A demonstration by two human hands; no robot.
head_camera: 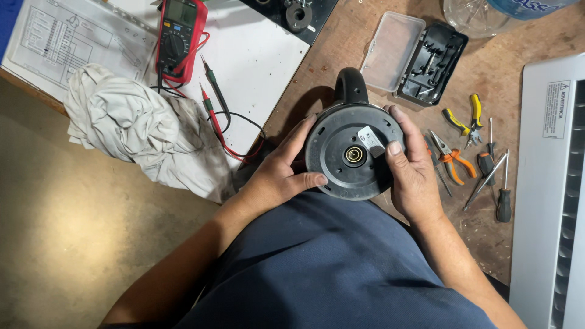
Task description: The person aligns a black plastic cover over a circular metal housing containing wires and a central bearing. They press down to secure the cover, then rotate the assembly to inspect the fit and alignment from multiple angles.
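Object: a round black plastic kettle base (347, 152), underside up, brass contact at its centre, curved black handle on the far side, at the near edge of the brown workbench (499, 67).
Left hand (277, 173): clasps the base's left rim, thumb on the near edge.
Right hand (414, 170): grips the right rim, thumb on a white label.
Right: orange-handled pliers (454, 159), black-handled screwdrivers (503, 198).
Far left: red multimeter (178, 36), crumpled white cloth (134, 128).

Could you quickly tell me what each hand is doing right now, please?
Left hand: gripping the left edge of the upturned black kettle, thumb on its base.
Right hand: gripping the kettle's right edge, thumb on its base.
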